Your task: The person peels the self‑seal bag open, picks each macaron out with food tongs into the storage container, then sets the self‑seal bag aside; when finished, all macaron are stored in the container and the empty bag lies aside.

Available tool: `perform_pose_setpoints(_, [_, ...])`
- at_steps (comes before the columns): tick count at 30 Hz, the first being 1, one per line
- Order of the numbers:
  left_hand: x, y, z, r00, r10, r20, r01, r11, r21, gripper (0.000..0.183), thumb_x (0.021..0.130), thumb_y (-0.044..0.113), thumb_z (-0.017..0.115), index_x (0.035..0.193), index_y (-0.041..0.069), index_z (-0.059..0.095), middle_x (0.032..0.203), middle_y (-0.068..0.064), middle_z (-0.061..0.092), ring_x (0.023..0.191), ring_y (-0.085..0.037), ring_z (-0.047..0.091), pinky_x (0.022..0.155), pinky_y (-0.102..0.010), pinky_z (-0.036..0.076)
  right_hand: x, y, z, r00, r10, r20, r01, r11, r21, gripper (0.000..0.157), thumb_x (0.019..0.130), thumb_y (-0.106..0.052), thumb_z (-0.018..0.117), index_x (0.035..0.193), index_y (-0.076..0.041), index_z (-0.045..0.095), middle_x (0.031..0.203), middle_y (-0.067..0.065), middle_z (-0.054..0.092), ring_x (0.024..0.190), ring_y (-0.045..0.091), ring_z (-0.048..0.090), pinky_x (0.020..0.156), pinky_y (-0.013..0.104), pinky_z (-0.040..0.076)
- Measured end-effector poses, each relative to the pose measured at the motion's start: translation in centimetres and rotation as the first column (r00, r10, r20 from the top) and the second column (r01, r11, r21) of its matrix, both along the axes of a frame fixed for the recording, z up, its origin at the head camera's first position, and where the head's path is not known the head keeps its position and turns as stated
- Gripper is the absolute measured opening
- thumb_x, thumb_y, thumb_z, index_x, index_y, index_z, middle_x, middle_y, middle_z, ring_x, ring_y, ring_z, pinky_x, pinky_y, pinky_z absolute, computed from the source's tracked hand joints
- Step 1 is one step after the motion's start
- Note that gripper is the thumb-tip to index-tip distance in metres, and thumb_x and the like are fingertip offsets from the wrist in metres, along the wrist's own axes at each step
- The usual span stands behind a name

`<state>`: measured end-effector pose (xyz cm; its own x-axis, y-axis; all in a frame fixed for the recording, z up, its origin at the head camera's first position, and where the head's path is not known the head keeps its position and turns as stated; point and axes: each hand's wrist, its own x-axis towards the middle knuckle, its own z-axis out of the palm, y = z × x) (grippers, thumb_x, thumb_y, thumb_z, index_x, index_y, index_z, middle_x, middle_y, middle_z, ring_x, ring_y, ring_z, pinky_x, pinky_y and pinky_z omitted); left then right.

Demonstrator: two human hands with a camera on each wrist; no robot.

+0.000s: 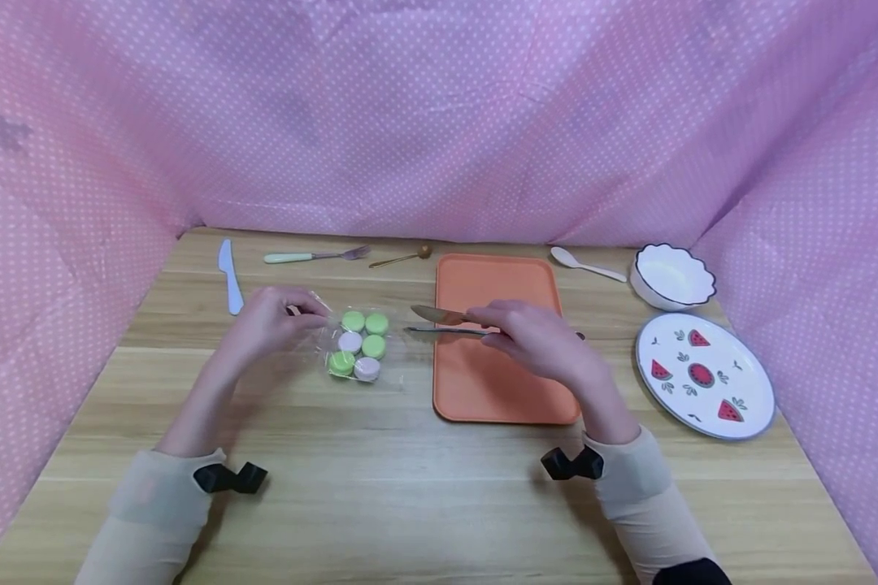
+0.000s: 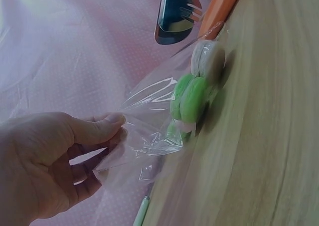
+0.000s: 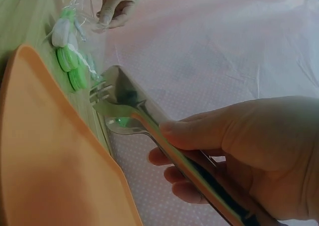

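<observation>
My left hand pinches the edge of a clear plastic bag between thumb and fingers. Inside the bag are several green and pale lilac macarons, close to the wooden tabletop. Over the orange tray, my right hand grips metal serving tongs. The tongs have one forked end and one broad, spoon-like end, spread apart with nothing between them. Their tips point left toward the bag. In the right wrist view the thumb lies along the upper arm of the tongs, fingers beneath.
Along the back lie a pale blue knife, a fork, a small gold spoon and a white spoon. To the right stand a scalloped white bowl and a watermelon-patterned plate. Pink dotted cloth surrounds the table.
</observation>
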<state>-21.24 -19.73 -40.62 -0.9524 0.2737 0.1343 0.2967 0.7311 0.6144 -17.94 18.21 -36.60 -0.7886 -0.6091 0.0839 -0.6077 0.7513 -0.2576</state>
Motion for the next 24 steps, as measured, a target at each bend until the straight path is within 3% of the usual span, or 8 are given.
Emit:
perform_pose_setpoints(4, [-0.2,-0.3,-0.1,1.0,0.017,0.016,-0.017,1.0,-0.026,0.004,0.082,0.024,0.074,0.085,0.023,0.075,0.083,0.006,0.072,0.071,-0.01,0.059,0.062,-0.022,0.045,0.2,-0.7,-0.2,0.998,-0.02,-0.064,0.022,0.999,0.026,0.034,0.09,-0.024,0.064,0.123,-0.029,0.059,0.099,-0.008,0.065,0.092,0.013,0.062,0.072,0.035,0.05])
perform_pose_setpoints(8, [-0.2,-0.4,-0.1,0.999,0.034,0.023,-0.033,0.997,-0.063,0.006,0.083,0.028,0.072,0.083,0.022,0.075,0.082,0.005,0.071,0.07,-0.011,0.058,0.064,-0.025,0.043,0.4,-1.3,-0.6,0.995,-0.018,-0.101,0.027,0.997,0.079,0.034,0.089,-0.027,0.065,0.122,-0.028,0.059,0.097,-0.009,0.065,0.09,0.011,0.062,0.068,0.035,0.051])
perform_pose_setpoints(15, [-0.3,-0.6,-0.1,0.998,0.051,0.039,-0.047,0.994,-0.096,0.007,0.082,0.025,0.072,0.082,0.018,0.074,0.074,0.003,0.069,0.066,-0.012,0.056,0.063,-0.027,0.042,0.8,-2.2,-0.9,0.995,-0.014,-0.101,0.026,0.993,0.117,0.034,0.087,-0.024,0.067,0.12,-0.029,0.06,0.088,-0.012,0.061,0.08,0.009,0.059,0.057,0.029,0.047])
perform_pose_setpoints(24, [-0.3,-0.8,-0.2,0.997,0.05,0.05,-0.044,0.994,-0.104,0.004,0.082,0.023,0.071,0.083,0.02,0.074,0.075,0.003,0.07,0.068,-0.013,0.056,0.065,-0.027,0.042,1.1,-3.3,-1.4,0.994,0.003,-0.112,0.013,0.99,0.144,0.04,0.085,-0.023,0.069,0.123,-0.031,0.059,0.093,-0.014,0.063,0.086,0.008,0.062,0.052,0.027,0.044])
